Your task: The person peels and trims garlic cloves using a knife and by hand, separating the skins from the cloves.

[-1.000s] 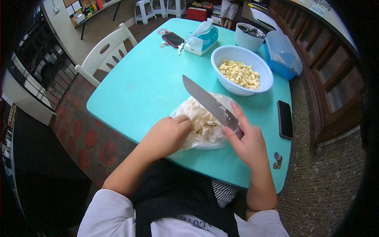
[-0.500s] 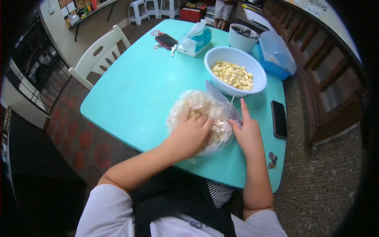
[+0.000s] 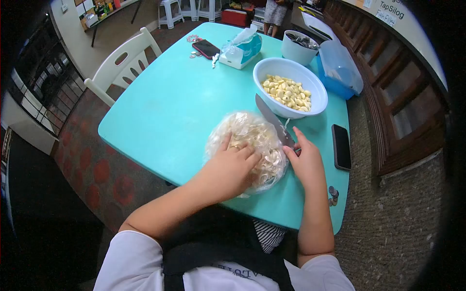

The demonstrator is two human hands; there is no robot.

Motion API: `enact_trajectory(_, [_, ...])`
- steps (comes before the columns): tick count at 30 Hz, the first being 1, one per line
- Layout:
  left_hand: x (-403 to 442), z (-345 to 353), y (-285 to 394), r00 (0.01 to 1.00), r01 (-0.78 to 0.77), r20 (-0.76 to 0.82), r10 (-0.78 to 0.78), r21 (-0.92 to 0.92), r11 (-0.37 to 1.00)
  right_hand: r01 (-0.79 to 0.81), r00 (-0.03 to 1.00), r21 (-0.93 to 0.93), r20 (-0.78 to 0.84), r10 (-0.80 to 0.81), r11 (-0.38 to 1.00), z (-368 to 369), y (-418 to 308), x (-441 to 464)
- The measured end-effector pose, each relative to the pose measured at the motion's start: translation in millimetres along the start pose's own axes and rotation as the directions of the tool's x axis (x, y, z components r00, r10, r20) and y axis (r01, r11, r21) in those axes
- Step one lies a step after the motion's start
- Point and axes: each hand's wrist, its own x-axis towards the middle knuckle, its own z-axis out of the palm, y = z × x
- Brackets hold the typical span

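Observation:
A clear plastic bag (image 3: 264,140) full of pale garlic cloves and skins lies near the front of the turquoise table. My left hand (image 3: 230,169) rests on the bag's contents, fingers spread, with nothing visibly gripped. To the right of the bag, my right hand (image 3: 306,157) holds the handle end of a large knife (image 3: 272,116) between thumb and fingers. The blade points away toward the bowl, with pale scraps stuck on it. A light blue bowl (image 3: 318,94) holding peeled cloves (image 3: 286,92) stands behind the knife.
Toward the back are a tissue pack (image 3: 241,51), a phone (image 3: 206,49), a white pot (image 3: 297,51) and a blue lidded box (image 3: 338,70). Another phone (image 3: 341,147) and coins (image 3: 333,195) lie at the right edge. A white chair (image 3: 124,63) stands left; a person (image 3: 275,14) is beyond.
My left hand has moved right from the bag's left side onto its contents. The knife has been lowered beside the bag, still in my right hand. The view has shifted slightly.

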Motion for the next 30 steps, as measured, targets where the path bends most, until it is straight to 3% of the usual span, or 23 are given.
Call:
enact_trajectory(3, [-3, -15, -7, 1.000, -0.011, 0.001, 0.012, -0.079, 0.997, 0.063, 0.991, -0.114, -0.111, -0.076, 0.991, -5, 0, -3])
enact_trajectory(6, [-10, -24, -13, 1.000, 0.024, 0.007, -0.024, -0.115, 0.993, 0.135, 0.972, 0.039, -0.201, -0.125, 0.990, -12, -3, 1])
enact_trajectory(9, [-23, -28, -19, 0.994, 0.053, -0.084, -0.068, -0.172, 0.984, 0.368, 0.910, 0.388, -0.337, -0.241, 0.845, -12, -3, 2])
enact_trajectory(11, [-34, -36, -17, 0.990, 0.040, -0.116, -0.075, -0.279, 0.960, 0.533, 0.845, 0.717, -0.434, -0.311, 0.449, -28, -33, -20])
enact_trajectory(12, [-38, -38, -15, 0.993, 0.023, -0.102, -0.058, -0.316, 0.948, 0.577, 0.805, 0.789, -0.505, -0.313, 0.212, -44, -53, -35])
enact_trajectory(15, [-49, -27, -14, 1.000, -0.008, -0.016, 0.001, -0.405, 0.914, 0.615, 0.614, 0.788, -0.507, -0.605, -0.036, -98, -103, -80])
enact_trajectory(18, [-60, -19, -14, 0.998, 0.026, 0.066, 0.001, -0.402, 0.915, 0.486, 0.446, 0.835, -0.490, -0.749, -0.257, -105, -135, -105])
enact_trajectory(23, [-58, -25, -18, 0.999, 0.028, -0.012, -0.034, -0.338, 0.941, 0.359, 0.361, 0.853, -0.502, -0.786, -0.380, -76, -159, -129])
enact_trajectory(27, [-34, -36, -14, 0.993, -0.077, -0.110, 0.047, -0.284, 0.956, 0.336, 0.363, 0.857, -0.500, -0.786, -0.390, -71, -163, -139])
enact_trajectory(30, [-14, -32, -9, 0.978, -0.196, -0.137, 0.155, -0.373, 0.907, 0.333, 0.367, 0.863, -0.491, -0.790, -0.381, -70, -163, -146])
